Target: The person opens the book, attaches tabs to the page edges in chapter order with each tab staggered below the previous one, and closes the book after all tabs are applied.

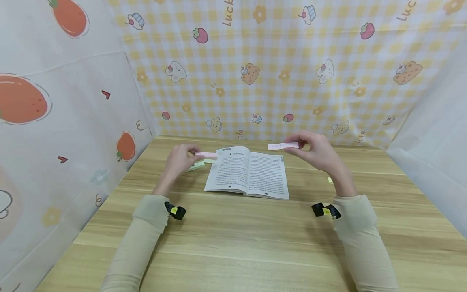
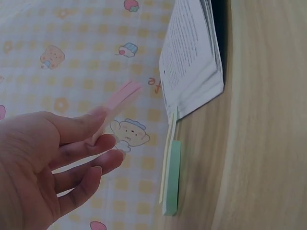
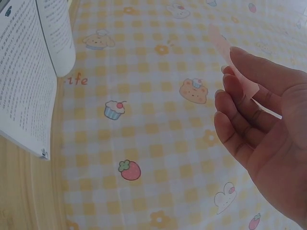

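Note:
An open book (image 1: pixel 233 172) lies on the table with printed text on both pages. Left of it and above the table, my left hand (image 1: pixel 181 158) pinches a pad of pink sticky notes (image 2: pixel 120 98) between thumb and index finger, the other fingers loosely bent. My right hand (image 1: pixel 311 149) is raised beyond the book's right page. Its thumb and fingers pinch a single pink sticky note (image 1: pixel 283 146) with handwriting on it. Under the left hand lie a green sticky-note pad (image 2: pixel 172 177) and a thin pale yellow strip (image 2: pixel 166 163), close to the book's corner.
A small yellow piece (image 1: pixel 330 180) lies on the wooden table (image 1: pixel 248 239) near the right wrist. Behind the table hangs a yellow checked curtain (image 1: pixel 270 81), and a white printed sheet (image 1: pixel 84 134) hangs at the left. Black cameras sit at both wrists.

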Demonstrator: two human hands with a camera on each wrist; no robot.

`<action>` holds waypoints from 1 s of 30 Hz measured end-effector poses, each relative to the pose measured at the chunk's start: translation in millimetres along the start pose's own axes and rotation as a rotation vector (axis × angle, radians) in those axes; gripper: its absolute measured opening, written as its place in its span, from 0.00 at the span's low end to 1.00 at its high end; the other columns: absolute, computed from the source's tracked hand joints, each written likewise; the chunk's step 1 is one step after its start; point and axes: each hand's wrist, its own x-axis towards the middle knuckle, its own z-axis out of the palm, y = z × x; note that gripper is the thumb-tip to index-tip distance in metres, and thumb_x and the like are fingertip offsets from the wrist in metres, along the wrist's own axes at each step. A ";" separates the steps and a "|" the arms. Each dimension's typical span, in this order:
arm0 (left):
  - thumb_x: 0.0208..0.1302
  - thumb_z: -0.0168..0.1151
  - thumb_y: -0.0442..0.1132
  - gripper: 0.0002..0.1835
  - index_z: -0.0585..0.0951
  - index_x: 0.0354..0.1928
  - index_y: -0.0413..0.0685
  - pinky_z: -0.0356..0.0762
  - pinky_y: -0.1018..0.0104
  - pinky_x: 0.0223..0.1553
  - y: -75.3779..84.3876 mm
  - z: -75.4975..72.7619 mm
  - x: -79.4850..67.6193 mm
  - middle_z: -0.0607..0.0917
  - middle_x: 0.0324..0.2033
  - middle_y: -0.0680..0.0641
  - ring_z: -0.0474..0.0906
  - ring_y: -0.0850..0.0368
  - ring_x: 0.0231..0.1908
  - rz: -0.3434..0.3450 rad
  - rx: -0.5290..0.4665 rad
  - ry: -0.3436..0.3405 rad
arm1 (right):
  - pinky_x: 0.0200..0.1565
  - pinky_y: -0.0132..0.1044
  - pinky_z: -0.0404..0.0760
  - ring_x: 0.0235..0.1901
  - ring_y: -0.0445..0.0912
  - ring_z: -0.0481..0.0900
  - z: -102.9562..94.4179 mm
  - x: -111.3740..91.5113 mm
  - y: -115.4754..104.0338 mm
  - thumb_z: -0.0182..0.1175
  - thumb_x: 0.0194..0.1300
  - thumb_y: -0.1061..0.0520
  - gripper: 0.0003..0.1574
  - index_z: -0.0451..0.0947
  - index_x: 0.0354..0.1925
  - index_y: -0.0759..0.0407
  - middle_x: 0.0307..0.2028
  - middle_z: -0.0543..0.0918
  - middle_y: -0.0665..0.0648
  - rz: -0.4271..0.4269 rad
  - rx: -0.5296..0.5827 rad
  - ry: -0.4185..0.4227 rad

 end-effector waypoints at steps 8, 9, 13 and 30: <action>0.65 0.71 0.45 0.13 0.87 0.45 0.44 0.74 0.59 0.35 -16.1 0.6 -0.5 0.88 0.40 0.42 0.82 0.54 0.28 -0.028 -0.004 -0.061 | 0.38 0.29 0.71 0.35 0.44 0.75 0.4 -0.2 -1.7 0.70 0.65 0.59 0.11 0.86 0.46 0.59 0.38 0.86 0.52 0.022 -0.003 -0.017; 0.65 0.71 0.44 0.13 0.87 0.45 0.44 0.75 0.59 0.35 -18.1 0.4 -0.8 0.88 0.40 0.42 0.83 0.54 0.27 -0.028 -0.003 -0.070 | 0.38 0.29 0.71 0.35 0.44 0.75 0.4 -0.1 -1.8 0.70 0.65 0.59 0.11 0.86 0.46 0.59 0.38 0.86 0.52 0.024 -0.004 -0.019; 0.65 0.71 0.44 0.12 0.87 0.44 0.43 0.76 0.58 0.35 -23.6 -0.9 -1.7 0.88 0.38 0.43 0.82 0.56 0.26 -0.043 -0.003 -0.107 | 0.38 0.29 0.71 0.35 0.44 0.75 0.3 0.4 -2.4 0.70 0.65 0.59 0.11 0.86 0.46 0.59 0.38 0.87 0.52 0.027 -0.002 -0.021; 0.60 0.75 0.42 0.11 0.86 0.36 0.42 0.70 0.58 0.39 -31.4 -6.1 -4.4 0.84 0.31 0.46 0.76 0.51 0.32 -0.123 0.063 -0.254 | 0.37 0.30 0.71 0.35 0.44 0.75 1.1 -0.1 -2.9 0.70 0.65 0.60 0.11 0.86 0.46 0.60 0.37 0.87 0.53 0.020 -0.002 -0.026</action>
